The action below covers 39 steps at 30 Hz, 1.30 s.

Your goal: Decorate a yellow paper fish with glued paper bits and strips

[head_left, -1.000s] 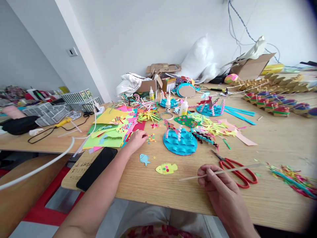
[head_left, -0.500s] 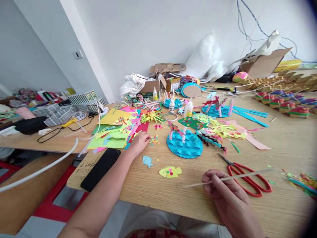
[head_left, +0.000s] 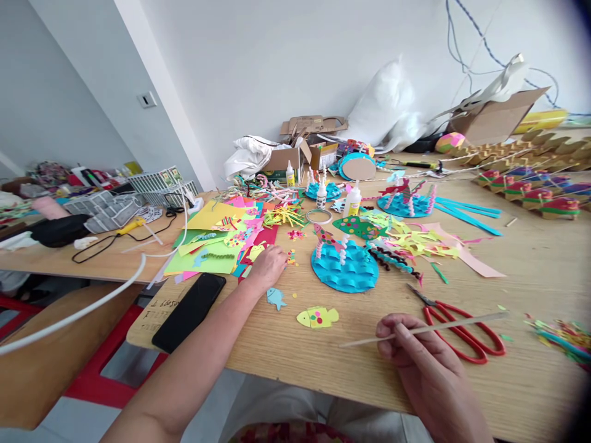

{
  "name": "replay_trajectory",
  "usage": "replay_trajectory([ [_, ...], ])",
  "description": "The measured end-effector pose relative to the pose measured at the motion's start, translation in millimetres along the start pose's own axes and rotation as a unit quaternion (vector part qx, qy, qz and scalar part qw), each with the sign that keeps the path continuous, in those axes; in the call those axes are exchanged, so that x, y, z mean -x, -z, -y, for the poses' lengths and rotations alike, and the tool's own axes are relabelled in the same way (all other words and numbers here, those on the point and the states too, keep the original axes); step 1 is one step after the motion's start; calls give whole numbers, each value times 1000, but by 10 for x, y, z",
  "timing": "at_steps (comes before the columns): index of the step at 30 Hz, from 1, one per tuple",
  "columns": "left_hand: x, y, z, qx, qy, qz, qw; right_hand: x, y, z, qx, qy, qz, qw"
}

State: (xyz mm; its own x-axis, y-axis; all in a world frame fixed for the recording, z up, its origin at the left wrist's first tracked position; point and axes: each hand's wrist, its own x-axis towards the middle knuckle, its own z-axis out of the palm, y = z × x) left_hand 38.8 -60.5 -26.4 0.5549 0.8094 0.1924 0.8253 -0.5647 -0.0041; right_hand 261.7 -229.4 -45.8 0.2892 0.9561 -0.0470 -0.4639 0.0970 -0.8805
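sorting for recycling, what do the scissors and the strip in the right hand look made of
Scissors: probably metal blades, being grey and slim; smooth red handles suggest plastic. Strip in the right hand: pale, thin, smooth-looking, perhaps plastic; wood is possible.

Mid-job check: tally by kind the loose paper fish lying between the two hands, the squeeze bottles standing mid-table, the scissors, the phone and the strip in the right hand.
Paper fish: 2 (yellow fish, light blue fish)
Squeeze bottles: 3
Scissors: 1
Black phone: 1
Pale strip in the right hand: 1
Total: 8
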Motion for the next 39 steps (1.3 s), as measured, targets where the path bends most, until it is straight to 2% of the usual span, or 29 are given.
replay_trajectory([
  [11,12,30,91,3,9,-21,1000,15,-11,13,-7,0,6,1000],
  [19,65,110,114,37,-13,16,999,18,3,9,-8,-3,19,1000],
  [25,41,114,93,80,17,-36,996,30,-7,15,-12,-8,13,1000],
  [35,26,3,315,170,38,-54,983,21,-1,11,-6,-7,19,1000],
  [39,16,7,327,230,48,-71,969,21,-3,7,-10,-7,16,1000],
])
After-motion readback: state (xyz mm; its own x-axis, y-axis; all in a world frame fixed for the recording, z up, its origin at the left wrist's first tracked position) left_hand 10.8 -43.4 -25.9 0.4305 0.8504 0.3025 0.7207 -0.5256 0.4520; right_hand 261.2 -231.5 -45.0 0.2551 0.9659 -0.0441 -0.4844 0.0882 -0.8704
